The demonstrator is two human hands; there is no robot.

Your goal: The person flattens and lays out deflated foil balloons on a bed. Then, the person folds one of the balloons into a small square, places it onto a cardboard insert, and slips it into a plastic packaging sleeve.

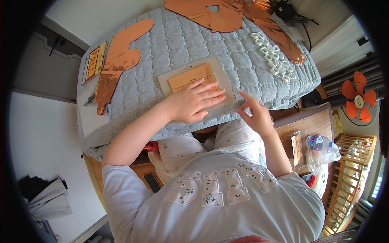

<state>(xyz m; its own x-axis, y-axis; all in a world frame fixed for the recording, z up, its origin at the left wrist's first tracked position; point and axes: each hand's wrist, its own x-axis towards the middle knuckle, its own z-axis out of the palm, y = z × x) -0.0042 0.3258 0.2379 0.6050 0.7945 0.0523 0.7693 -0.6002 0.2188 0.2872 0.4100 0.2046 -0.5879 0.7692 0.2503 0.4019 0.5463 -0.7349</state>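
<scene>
On the grey quilted mattress in front of me lies a flat orange-brown card packet (187,80), with print on it, inside a larger translucent sleeve (221,69). My left hand (194,100) rests flat across the packet, its fingers stretched out and covering the lower right part. Just off the sleeve's right corner is my right hand (256,115). Its index finger points up, the thumb stands apart from it, and nothing shows in its grasp.
Flattened copper-coloured foil balloons (121,52) lie on the mattress (170,44). Several small white rings (275,58) cluster at the right. A flat picture package (94,62) sits far left. Right of me are a brown wooden surface (300,121), a bagged plastic bottle (320,143) and an orange fan (359,98).
</scene>
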